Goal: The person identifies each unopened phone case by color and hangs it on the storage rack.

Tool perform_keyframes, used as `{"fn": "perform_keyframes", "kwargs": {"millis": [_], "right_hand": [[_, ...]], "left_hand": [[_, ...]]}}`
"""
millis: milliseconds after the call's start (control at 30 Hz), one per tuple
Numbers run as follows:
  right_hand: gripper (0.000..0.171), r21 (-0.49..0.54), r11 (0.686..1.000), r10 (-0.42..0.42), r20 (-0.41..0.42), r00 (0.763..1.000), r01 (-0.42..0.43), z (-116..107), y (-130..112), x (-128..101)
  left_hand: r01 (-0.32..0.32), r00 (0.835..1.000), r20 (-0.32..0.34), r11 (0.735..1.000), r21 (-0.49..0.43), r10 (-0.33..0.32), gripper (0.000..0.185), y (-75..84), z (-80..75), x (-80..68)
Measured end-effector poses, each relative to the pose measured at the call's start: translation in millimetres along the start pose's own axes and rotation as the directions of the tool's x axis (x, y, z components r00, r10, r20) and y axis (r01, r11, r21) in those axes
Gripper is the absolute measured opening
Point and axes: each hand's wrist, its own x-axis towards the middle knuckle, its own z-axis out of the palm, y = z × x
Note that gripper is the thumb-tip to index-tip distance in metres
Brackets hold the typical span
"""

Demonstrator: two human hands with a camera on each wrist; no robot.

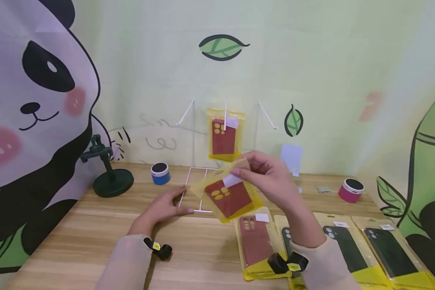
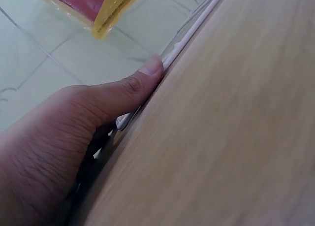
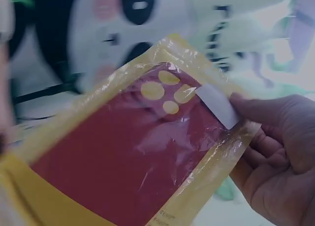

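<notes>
My right hand (image 1: 266, 175) pinches the top corner of a yellow-edged clear pouch (image 3: 123, 152) with a dark red phone case inside, by its white label. It holds the pouch tilted, above the table and in front of a white wire display rack (image 1: 201, 197). My left hand (image 1: 163, 207) rests at the front left corner of the rack's base, thumb (image 2: 133, 90) lying along the front wire; its other fingers are largely hidden in the left wrist view. A similar red-case pouch (image 1: 222, 135) hangs on the rack's middle hook.
Several pouches lie at front right, one with a red case (image 1: 255, 241), others with dark cases (image 1: 389, 251). A blue speaker (image 1: 160, 174) and dark green stand (image 1: 112, 181) are at left. A pink speaker (image 1: 351, 190) stands at right. Two outer hooks (image 1: 268, 116) project forward.
</notes>
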Motion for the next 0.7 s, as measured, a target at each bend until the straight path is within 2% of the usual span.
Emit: {"fn": "perform_keyframes", "kwargs": {"millis": [33,100,167,233,300,367,533,700], "right_hand": [[0.012,-0.023,0.999,-0.049,-0.046,0.998,0.048,-0.7,-5.5,4.7],[0.012,-0.087,0.987,-0.144,-0.146,0.979,0.132,-1.8,-14.2,14.2],[0.012,-0.14,0.975,-0.205,-0.242,0.948,0.175,-2.2,-19.3,23.4],[0.014,-0.157,0.971,-0.224,-0.326,0.918,0.181,-1.4,-19.3,32.8],[0.017,-0.139,0.977,-0.204,-0.393,0.897,0.162,-0.7,-14.6,42.4],[0.021,-0.115,0.987,-0.152,-0.435,0.888,0.113,-0.8,-6.2,51.2],[0.029,-0.07,0.997,0.001,-0.438,0.899,-0.035,-6.8,14.8,61.2],[0.03,-0.056,0.995,0.051,-0.427,0.903,-0.083,-12.3,24.3,62.7]], "left_hand": [[-0.006,1.0,0.003,1.0,0.004,0.006,0.093,0.7,-1.0,-0.4],[-0.008,1.0,0.013,1.0,0.003,0.008,0.093,2.0,-3.1,-1.1],[-0.004,1.0,0.018,1.0,-0.006,0.004,0.091,3.6,-4.0,-2.1],[0.009,1.0,0.026,1.0,-0.018,-0.008,0.09,4.6,-4.6,-3.3],[0.028,0.999,0.033,0.999,-0.024,-0.027,0.089,4.3,-4.6,-3.9],[0.041,0.998,0.038,0.999,-0.026,-0.04,0.09,4.0,-5.3,-3.9],[0.038,0.999,0.02,0.999,-0.027,-0.037,0.09,2.2,-3.0,-2.0],[0.051,0.998,0.022,0.998,-0.029,-0.051,0.09,2.4,-2.9,-2.9]]}}
